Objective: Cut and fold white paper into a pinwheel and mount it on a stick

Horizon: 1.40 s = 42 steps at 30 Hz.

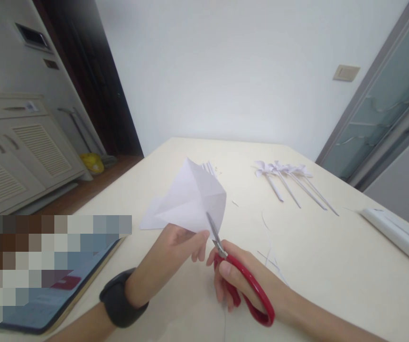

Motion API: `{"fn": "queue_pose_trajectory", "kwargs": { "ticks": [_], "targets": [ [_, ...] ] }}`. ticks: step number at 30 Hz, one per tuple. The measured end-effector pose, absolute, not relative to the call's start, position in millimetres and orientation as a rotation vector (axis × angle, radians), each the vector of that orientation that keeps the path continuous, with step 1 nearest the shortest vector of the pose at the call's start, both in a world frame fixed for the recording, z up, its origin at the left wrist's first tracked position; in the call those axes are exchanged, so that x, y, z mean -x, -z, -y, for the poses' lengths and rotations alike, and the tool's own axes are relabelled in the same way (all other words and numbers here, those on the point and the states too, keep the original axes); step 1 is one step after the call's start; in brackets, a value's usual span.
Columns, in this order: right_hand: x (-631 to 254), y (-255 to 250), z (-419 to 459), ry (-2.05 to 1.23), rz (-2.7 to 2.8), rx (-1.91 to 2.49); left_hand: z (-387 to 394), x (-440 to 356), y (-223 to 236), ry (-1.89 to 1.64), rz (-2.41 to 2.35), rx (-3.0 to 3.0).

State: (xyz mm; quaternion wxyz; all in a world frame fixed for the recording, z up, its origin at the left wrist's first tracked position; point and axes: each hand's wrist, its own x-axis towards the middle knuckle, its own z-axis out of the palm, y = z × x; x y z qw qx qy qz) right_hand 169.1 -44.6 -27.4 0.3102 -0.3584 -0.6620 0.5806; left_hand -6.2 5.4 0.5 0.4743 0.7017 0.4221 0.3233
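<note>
A white sheet of paper (197,194) with crossing fold lines is pinched by my left hand (186,240) at its lower edge, thumb on top. My right hand (238,270) is wrapped round the red handles of a pair of scissors (250,278). The scissors' blades point up and left and lie at the paper's lower right corner; one blade shows over the sheet, the other is partly hidden. Under the held sheet, more white paper (149,216) lies on the table.
Several paper pinwheels on sticks (283,173) lie at the back right of the table (226,147). Rolled paper sticks (209,167) show behind the sheet. Thin paper strips (270,256) lie right of the scissors. A tablet (65,285) stands at left, a white long case (398,237) at right.
</note>
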Motion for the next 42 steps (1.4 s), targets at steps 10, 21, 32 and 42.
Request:
{"fn": "queue_pose_trajectory", "kwargs": {
  "ticks": [10, 21, 32, 42],
  "targets": [
    [-167.5, 21.9, 44.5, -1.523, 1.745, 0.937, -3.9, 6.3, -1.1, -0.75, -1.041, -1.724],
    [-167.3, 19.6, 46.1, -1.55, 1.719, 0.98, -5.1, 5.3, -0.4, -0.747, -1.071, -1.696],
    [-167.3, 18.4, 46.7, -1.544, 1.719, 0.996, -6.5, 5.2, -3.0, -0.752, -1.044, -1.703],
    [-166.4, 22.8, 46.8, -1.524, 1.725, 0.986, -7.7, 6.8, -1.1, -0.864, -1.015, -1.7]
  ]
}}
